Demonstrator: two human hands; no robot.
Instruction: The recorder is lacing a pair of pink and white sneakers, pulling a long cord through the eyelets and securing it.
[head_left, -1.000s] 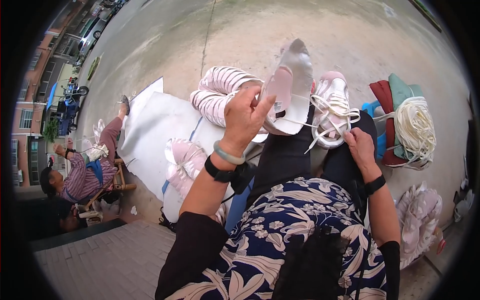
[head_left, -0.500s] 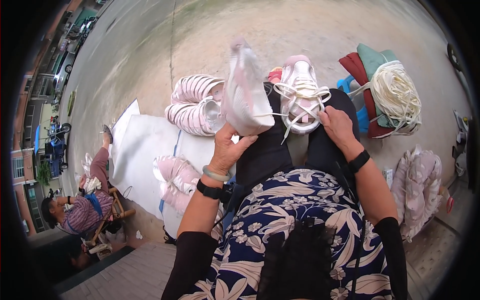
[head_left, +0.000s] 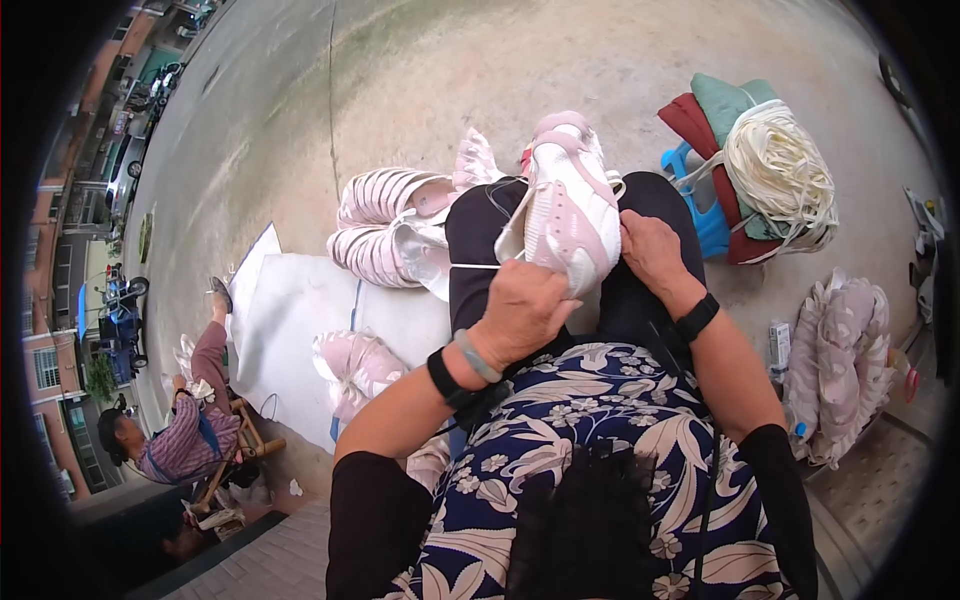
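Observation:
A white and pink sneaker (head_left: 575, 205) lies on its side over my thighs, toe pointing away from me. Part of another sneaker and a loop of lace seem to show along its right edge. My left hand (head_left: 525, 310) is closed at the heel end, with a white lace (head_left: 472, 266) stretching left from its fingers. Against the sneaker's right side, my right hand (head_left: 655, 255) has its fingers curled in; what they pinch is mostly hidden. Beyond my left knee stands a pink and white piece (head_left: 476, 160).
Striped pink shoe pieces (head_left: 385, 235) and a pink bundle (head_left: 350, 365) lie on the white sheet (head_left: 285, 320) at left. Cream laces (head_left: 785, 165) drape over a cloth-covered blue stool (head_left: 708, 228). More pink bundles (head_left: 840, 370) are at right. Another person (head_left: 190, 435) sits far left.
The sneaker in my left hand has swung right and down, over the one on my lap, covering its laces. My left hand moved right with it; my right hand stays nearly in place.

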